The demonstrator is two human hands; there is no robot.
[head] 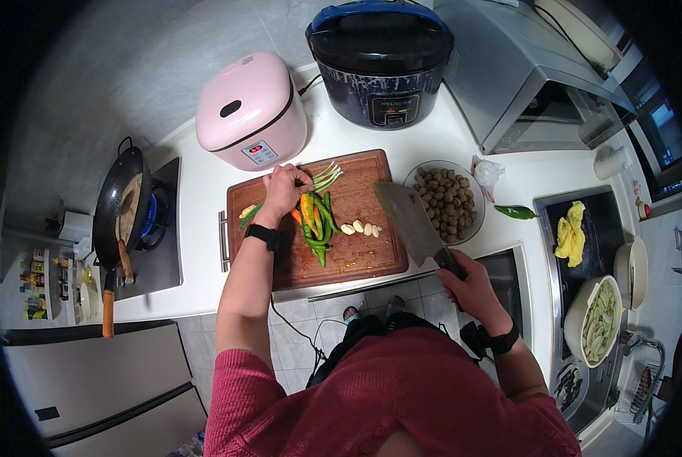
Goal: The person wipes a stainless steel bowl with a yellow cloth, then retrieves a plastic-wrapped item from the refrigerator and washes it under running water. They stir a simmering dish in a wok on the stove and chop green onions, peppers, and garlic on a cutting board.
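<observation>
A Chinese cleaver [412, 220] is in my right hand [471, 283], its broad blade raised over the right edge of the wooden cutting board [352, 265]. My left hand [285, 187] rests at the board's upper left, its fingers bent around a bunch of scallions [326, 178]. White scallion ends stick out to the right of the fingers, and green tops show at the lower left; the middle is hidden. Below the fingers lies a pile of green and orange chili peppers [316, 223]. Peeled garlic cloves [361, 228] form a row to their right. Another pale piece [247, 211] sits at the left.
A glass bowl of brown rounded pieces [446, 203] stands beside the board. Behind are a pink rice cooker [249, 108], a dark cooker [381, 74] and a microwave [546, 108]. A wok [115, 205] sits at a lit burner [152, 214]. A green pepper [515, 212] lies near the sink.
</observation>
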